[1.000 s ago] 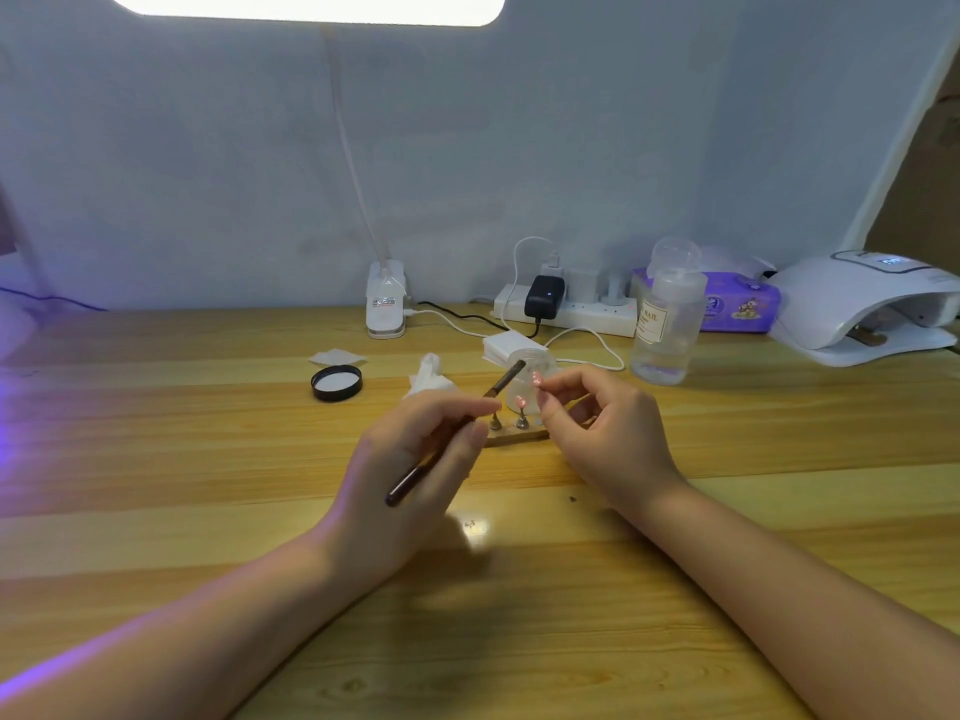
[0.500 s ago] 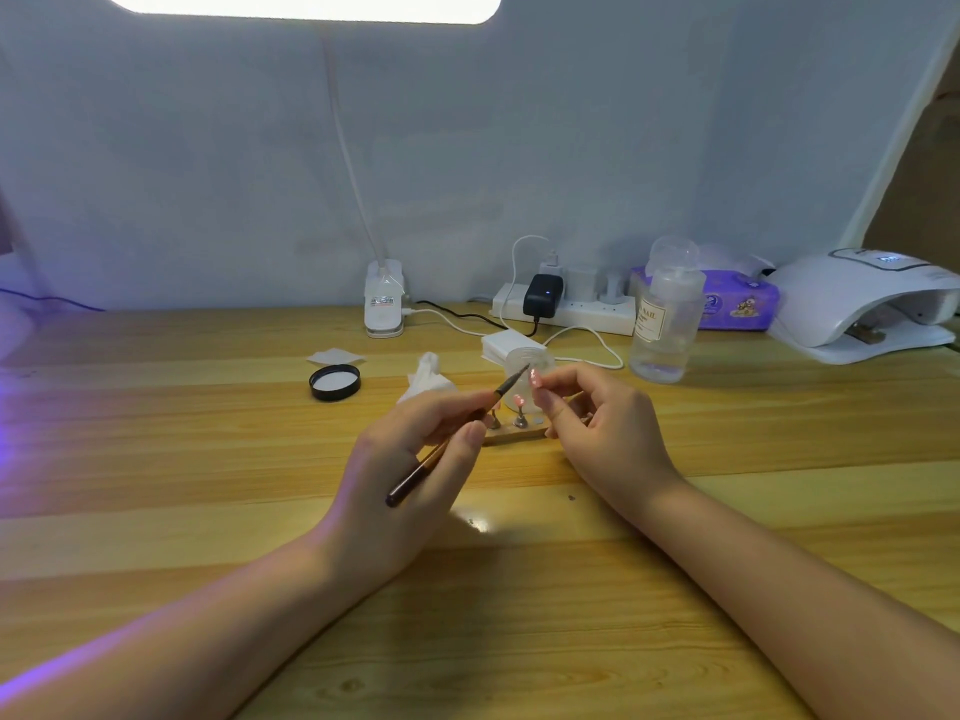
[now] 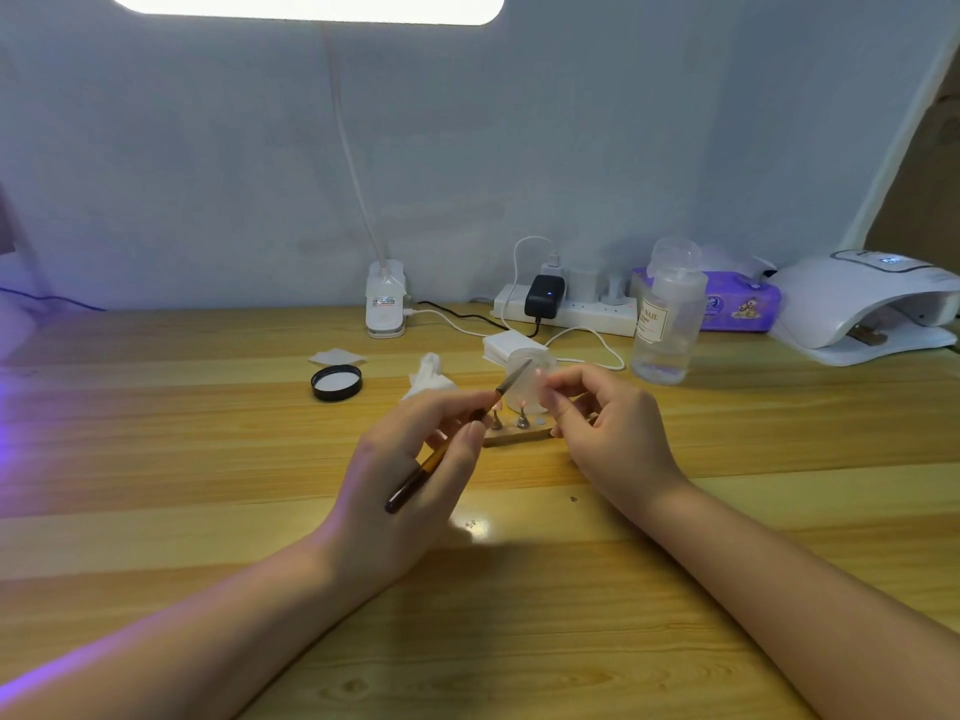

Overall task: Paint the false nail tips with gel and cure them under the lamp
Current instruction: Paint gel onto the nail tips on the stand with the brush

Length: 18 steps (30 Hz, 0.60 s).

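Observation:
My left hand point(image 3: 410, 470) grips a thin brown gel brush point(image 3: 452, 439), its tip raised toward my right hand. My right hand point(image 3: 602, 428) pinches a small false nail tip point(image 3: 540, 374) between thumb and forefinger, just right of the brush tip. Behind both hands a small wooden stand point(image 3: 517, 436) lies on the table and carries two nail tips on metal holders point(image 3: 521, 415). A clear jar point(image 3: 530, 379) stands right behind the stand. The white curing lamp point(image 3: 862, 304) sits at the far right edge.
A black jar lid point(image 3: 336, 382), crumpled tissue point(image 3: 428, 376) and a cotton pad point(image 3: 336, 356) lie left of the stand. A clear liquid bottle point(image 3: 667, 314), power strip point(image 3: 566, 309), purple wipes pack point(image 3: 737, 304) and desk lamp base point(image 3: 385, 304) line the back.
Both hands stay nearly in place above the stand. The brush tip has shifted slightly next to the pinched nail tip.

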Each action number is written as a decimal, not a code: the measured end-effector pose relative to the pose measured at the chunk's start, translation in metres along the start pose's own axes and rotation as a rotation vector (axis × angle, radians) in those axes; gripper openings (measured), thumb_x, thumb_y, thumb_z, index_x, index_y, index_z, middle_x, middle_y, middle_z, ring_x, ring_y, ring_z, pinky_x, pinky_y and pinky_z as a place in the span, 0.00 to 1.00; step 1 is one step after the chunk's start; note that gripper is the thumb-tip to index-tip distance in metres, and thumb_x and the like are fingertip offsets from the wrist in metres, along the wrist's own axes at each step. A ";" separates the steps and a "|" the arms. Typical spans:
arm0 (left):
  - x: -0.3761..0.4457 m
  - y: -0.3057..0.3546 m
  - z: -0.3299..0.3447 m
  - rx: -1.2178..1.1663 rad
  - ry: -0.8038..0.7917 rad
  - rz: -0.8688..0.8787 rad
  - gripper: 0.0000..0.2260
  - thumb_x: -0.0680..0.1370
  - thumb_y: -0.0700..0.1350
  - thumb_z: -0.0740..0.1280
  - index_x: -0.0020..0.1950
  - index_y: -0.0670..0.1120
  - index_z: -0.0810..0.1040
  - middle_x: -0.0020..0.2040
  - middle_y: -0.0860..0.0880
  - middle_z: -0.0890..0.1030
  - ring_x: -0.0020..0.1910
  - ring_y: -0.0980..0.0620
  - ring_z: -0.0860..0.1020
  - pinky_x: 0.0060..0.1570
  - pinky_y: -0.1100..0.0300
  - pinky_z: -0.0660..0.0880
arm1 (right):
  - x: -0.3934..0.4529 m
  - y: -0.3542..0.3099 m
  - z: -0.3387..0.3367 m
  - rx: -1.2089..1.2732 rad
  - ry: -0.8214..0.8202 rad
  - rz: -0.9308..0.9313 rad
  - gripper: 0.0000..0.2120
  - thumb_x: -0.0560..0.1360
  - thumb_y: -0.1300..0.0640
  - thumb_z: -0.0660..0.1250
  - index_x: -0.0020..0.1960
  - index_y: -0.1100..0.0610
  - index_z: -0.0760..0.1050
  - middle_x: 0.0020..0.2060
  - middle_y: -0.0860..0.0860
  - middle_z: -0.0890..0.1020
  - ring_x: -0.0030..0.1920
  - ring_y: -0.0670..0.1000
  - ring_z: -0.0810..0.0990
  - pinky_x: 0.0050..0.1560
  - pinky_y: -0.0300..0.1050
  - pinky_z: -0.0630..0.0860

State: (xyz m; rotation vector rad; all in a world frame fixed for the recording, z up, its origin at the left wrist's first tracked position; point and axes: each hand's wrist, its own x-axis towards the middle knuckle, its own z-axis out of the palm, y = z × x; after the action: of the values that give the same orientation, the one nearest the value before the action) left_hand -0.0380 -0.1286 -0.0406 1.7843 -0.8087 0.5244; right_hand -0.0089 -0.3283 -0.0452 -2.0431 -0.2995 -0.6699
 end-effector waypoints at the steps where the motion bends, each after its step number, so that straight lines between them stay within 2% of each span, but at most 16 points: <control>1: 0.001 0.000 0.000 0.025 -0.016 0.011 0.14 0.79 0.48 0.62 0.63 0.47 0.78 0.51 0.49 0.83 0.52 0.48 0.81 0.50 0.49 0.77 | 0.000 0.000 0.000 -0.006 -0.004 -0.002 0.06 0.76 0.60 0.68 0.51 0.52 0.80 0.36 0.44 0.80 0.35 0.45 0.78 0.32 0.31 0.71; 5: 0.002 0.002 0.001 0.043 -0.072 0.018 0.14 0.79 0.48 0.62 0.63 0.47 0.78 0.51 0.48 0.82 0.52 0.49 0.80 0.50 0.53 0.76 | 0.000 0.000 -0.001 -0.025 0.003 -0.012 0.05 0.76 0.60 0.68 0.50 0.53 0.80 0.37 0.45 0.81 0.35 0.45 0.78 0.33 0.33 0.72; 8: 0.001 0.004 0.000 0.004 -0.064 0.012 0.13 0.78 0.48 0.62 0.58 0.45 0.80 0.47 0.50 0.82 0.49 0.51 0.79 0.49 0.57 0.75 | 0.000 0.000 -0.001 -0.028 0.003 -0.009 0.05 0.76 0.60 0.69 0.49 0.52 0.80 0.36 0.45 0.80 0.35 0.46 0.78 0.34 0.37 0.74; 11: -0.001 0.005 -0.001 -0.012 -0.026 -0.009 0.11 0.76 0.48 0.61 0.54 0.49 0.80 0.45 0.53 0.82 0.47 0.54 0.79 0.49 0.62 0.74 | 0.000 0.001 -0.001 -0.031 0.005 -0.011 0.04 0.76 0.59 0.69 0.50 0.52 0.80 0.37 0.46 0.81 0.35 0.47 0.78 0.34 0.39 0.75; 13: 0.000 0.005 0.000 0.016 -0.018 0.002 0.10 0.77 0.48 0.61 0.56 0.52 0.78 0.46 0.51 0.82 0.48 0.54 0.79 0.50 0.64 0.74 | 0.000 0.000 0.000 -0.029 0.010 -0.018 0.04 0.76 0.58 0.69 0.50 0.53 0.81 0.37 0.46 0.81 0.34 0.46 0.78 0.33 0.38 0.74; 18: 0.003 0.002 0.000 0.059 -0.069 0.033 0.14 0.79 0.47 0.62 0.62 0.46 0.78 0.49 0.47 0.82 0.50 0.48 0.80 0.48 0.53 0.76 | 0.000 0.001 -0.001 -0.043 0.006 -0.031 0.05 0.76 0.59 0.69 0.50 0.53 0.81 0.37 0.46 0.81 0.34 0.45 0.77 0.33 0.37 0.74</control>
State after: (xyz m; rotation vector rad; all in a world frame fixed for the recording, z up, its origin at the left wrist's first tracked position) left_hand -0.0376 -0.1300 -0.0373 1.8543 -0.8792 0.5152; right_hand -0.0091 -0.3290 -0.0456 -2.0810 -0.3170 -0.7067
